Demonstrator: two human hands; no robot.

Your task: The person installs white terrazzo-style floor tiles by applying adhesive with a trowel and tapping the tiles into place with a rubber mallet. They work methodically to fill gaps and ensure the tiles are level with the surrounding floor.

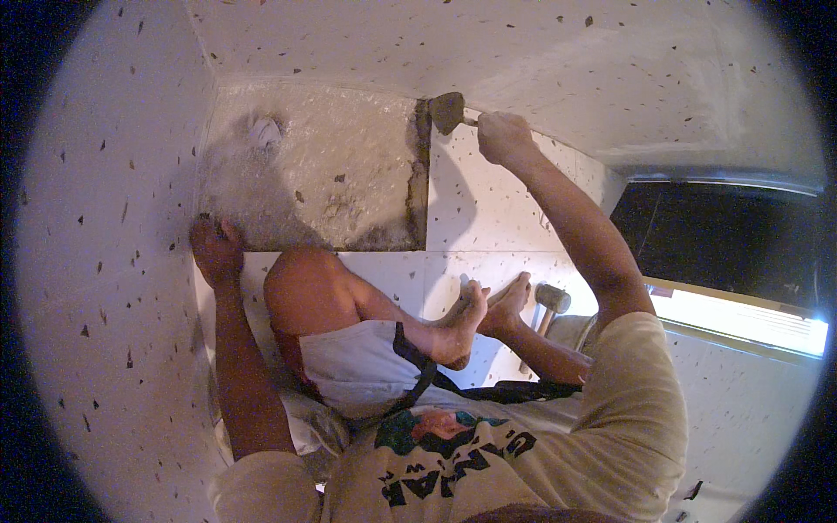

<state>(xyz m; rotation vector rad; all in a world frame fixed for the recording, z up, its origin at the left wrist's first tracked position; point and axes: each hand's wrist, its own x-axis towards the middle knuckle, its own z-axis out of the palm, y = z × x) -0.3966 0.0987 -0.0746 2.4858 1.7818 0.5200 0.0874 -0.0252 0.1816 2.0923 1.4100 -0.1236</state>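
Observation:
A square bed of wet-looking mortar [340, 166] lies in the floor corner, framed by pale speckled tiles. My right hand [506, 138], closed round a handle, holds a trowel [447, 113]. Grey mortar coats its blade, which is over the tile at the bed's far right corner. My left hand [216, 248] is down at the bed's near left edge, beside the left wall. Its thumb stands apart from the other fingers, and I see nothing held in it. Toward the far left of the mortar is a pale, whitish spot [264, 132].
A mallet [553, 298] with a pale handle is on the floor to the right, beside my bare feet [471, 318]. My bent knee [305, 279] is close to the bed's near edge. Speckled walls [96, 261] rise left and ahead. A dark opening [724, 240] is at the right.

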